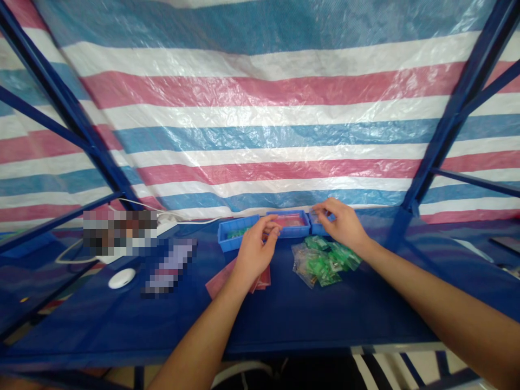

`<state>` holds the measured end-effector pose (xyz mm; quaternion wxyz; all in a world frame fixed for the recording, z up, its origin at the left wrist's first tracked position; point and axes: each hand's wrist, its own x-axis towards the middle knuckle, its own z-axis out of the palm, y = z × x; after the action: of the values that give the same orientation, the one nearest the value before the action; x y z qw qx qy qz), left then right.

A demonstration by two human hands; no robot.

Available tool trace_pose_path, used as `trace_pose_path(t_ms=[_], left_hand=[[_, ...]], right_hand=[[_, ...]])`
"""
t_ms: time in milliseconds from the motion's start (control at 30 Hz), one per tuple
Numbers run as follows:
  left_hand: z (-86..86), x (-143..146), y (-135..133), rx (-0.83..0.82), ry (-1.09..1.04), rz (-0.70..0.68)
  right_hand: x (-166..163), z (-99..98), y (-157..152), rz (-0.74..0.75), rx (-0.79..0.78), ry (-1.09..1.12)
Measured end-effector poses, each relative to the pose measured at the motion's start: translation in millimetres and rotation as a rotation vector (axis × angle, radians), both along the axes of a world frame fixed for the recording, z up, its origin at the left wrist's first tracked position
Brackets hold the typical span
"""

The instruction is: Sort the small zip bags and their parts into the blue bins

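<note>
My left hand (257, 245) is in front of the middle blue bin (289, 234), its fingers curled in toward the thumb. Whatever may be between those fingertips is too small to make out. Reddish sheets or bags lie inside that bin. Over the right blue bin (314, 227) is my right hand (340, 219), fingers bent downward and thumb apart from them; no held thing shows. The left blue bin (227, 244) holds small green pieces. Below my left wrist, pink bags (221, 279) are partly covered. A pile of clear bags with green contents (323, 262) lies below my right hand.
On the left of the blue table (284, 319) are a round white object (122, 278), a blurred-out long item (170, 266) and a white power strip (138, 244) with cables. Blue metal posts (442, 119) and a striped plastic sheet (260, 124) stand behind.
</note>
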<state>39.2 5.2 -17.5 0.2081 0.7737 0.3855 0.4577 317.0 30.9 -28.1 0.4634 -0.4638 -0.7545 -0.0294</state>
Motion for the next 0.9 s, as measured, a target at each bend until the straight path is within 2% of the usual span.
trace_pose_path(t_ms=[200,333,433,600,700,800,900], left_hand=[[0.1,-2.4,-2.7,0.145,0.176,0.044],[-1.2,-1.6,-3.3,0.17,0.236,0.055],[1.0,-2.5,-4.4,0.178,0.245,0.064],[11.8,-9.6,-10.3,0.195,0.267,0.077],[15.6,-21.8,-21.4,0.214,0.305,0.12],[7.2,-41.5,-42.6,0.187,0.421,0.18],[-14.4,-64.2,-69.8,0.088,0.56,0.335]], right_hand=[[38.4,-4.6,26.5,-0.266,-0.043,-0.241],[52.5,-4.4,31.2,-0.432,-0.16,-0.414],[58.0,-3.6,31.4,-0.528,-0.168,-0.493],[56.6,-4.7,32.6,-0.515,-0.233,-0.511],[53.4,-3.3,31.5,-0.489,-0.221,-0.501],[49.4,0.6,27.4,-0.481,-0.16,-0.473],[43.2,4.9,21.4,-0.438,-0.11,-0.434]])
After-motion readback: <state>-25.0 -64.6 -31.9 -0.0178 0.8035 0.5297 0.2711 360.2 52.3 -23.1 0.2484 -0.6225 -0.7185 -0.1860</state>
